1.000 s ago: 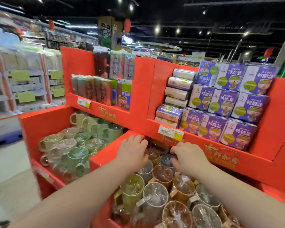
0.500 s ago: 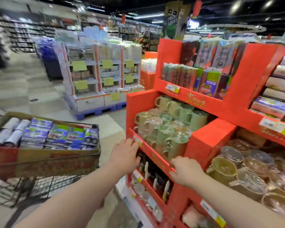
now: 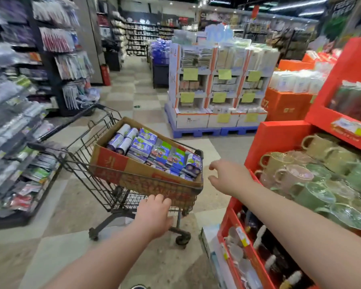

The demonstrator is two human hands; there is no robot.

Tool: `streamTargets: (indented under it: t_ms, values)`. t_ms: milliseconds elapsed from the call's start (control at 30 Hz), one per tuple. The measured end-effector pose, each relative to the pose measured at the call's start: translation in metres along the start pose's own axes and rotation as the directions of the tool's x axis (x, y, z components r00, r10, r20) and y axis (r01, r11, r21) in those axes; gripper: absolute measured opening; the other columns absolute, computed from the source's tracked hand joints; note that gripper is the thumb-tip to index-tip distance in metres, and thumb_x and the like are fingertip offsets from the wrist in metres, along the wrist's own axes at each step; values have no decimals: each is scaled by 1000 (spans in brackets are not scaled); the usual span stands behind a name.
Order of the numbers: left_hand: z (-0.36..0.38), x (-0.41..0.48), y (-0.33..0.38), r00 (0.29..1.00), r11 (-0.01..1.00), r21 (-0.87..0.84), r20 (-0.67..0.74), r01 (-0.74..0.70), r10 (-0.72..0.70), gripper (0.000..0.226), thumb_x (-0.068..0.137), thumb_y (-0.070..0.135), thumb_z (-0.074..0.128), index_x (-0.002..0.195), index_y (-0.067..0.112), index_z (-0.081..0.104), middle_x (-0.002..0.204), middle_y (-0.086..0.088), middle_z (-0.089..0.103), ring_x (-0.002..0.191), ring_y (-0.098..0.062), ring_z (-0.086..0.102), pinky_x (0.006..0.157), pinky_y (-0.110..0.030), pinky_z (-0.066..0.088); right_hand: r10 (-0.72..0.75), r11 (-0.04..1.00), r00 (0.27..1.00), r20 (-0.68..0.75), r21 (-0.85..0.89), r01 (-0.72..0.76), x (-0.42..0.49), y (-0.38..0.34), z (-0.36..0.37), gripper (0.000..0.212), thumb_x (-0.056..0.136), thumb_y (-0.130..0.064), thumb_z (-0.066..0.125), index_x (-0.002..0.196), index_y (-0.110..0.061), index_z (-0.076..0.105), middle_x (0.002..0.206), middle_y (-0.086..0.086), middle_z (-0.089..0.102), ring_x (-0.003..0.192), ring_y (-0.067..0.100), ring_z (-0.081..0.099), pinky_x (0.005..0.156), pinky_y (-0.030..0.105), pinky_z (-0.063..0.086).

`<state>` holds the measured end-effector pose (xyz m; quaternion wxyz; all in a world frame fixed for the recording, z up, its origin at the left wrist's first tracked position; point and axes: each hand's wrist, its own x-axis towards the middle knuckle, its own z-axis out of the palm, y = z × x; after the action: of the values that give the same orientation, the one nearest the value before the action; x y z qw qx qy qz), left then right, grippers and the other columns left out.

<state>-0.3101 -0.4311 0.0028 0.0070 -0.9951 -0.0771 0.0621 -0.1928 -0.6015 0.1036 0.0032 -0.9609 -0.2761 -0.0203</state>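
A dark wire shopping cart (image 3: 86,163) stands in the aisle at centre left. It carries a brown cardboard box (image 3: 113,163) packed with purple and white packets and rolls (image 3: 150,151). My left hand (image 3: 154,215) hovers in front of the cart's near end, fingers relaxed, holding nothing. My right hand (image 3: 229,176) is stretched out just right of the box's near corner, fingers spread and empty, apart from the box.
A red display stand (image 3: 279,134) on the right holds green, beige and pink mugs (image 3: 313,180), with brushes on a lower shelf (image 3: 265,257). A white pallet display (image 3: 217,88) stands ahead. Shelves of hanging packets (image 3: 19,122) line the left. Tiled floor lies between.
The view has swung left from the red stand to the cart. Both hands have left the stand's edge and now reach toward the cart and its box.
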Motion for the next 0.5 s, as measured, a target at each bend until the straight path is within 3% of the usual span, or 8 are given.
streamTargets:
  t_ms: [200,500]
  values:
    - [4,52,-30,995,996,13,45,92,-93,40,91,41,48,125,20,44,126,-4,46,120,-27,44,97,-40,38,-96,995,995,11,17,96,86,-9,14,36,93,-37,49,125,-23,55,126,4,56,115,28,55,88,35,46]
    - [-26,161,-40,987,987,0,25,161,-161,47,91,43,47,131,18,42,129,-6,47,122,-28,44,98,-41,39,-181,983,972,152,-4,183,180,15,71,30,92,-35,46,114,-20,58,117,5,61,107,29,59,79,33,47]
